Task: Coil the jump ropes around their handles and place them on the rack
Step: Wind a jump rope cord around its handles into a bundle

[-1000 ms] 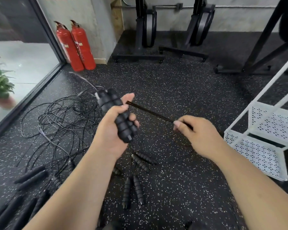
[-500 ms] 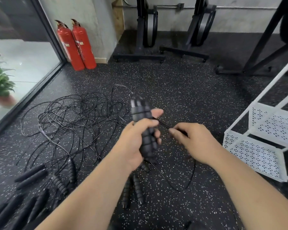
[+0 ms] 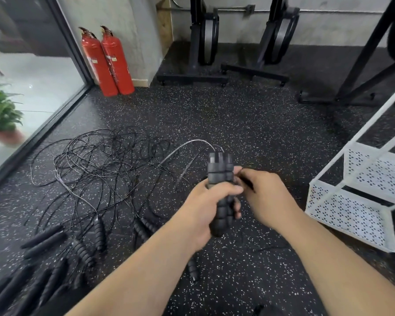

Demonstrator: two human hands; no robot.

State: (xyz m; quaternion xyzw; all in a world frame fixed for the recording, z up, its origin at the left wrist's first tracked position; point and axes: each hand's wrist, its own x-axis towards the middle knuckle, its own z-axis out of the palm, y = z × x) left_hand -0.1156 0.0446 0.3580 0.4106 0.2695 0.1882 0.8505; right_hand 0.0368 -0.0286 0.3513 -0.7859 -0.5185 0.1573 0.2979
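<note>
Left most of the jump ropes (image 3: pixel 100 165) in a loose tangle on the floor (image 3: pixel 237 124) at middle left of the frame, with spare handles (image 3: pixel 43 240) scattered at lower left; not yet coiled, to judge by how they lay. Gripped two ribbed handles (image 3: pixel 221 179) side by side and upright just right of centre, with the left hand (image 3: pixel 205 208) wrapped round their lower half, fingers and thumb curled tight, probably to make one firm core for winding. Pinched the thin cord (image 3: pixel 246 182) between thumb and fingertips of the right hand (image 3: pixel 267 197), close against the right side of the handles, apparently to lay a turn on them. Kept all this near the white perforated rack (image 3: pixel 351 213) at the right edge, presumably so that the finished bundle could go there easily.
</note>
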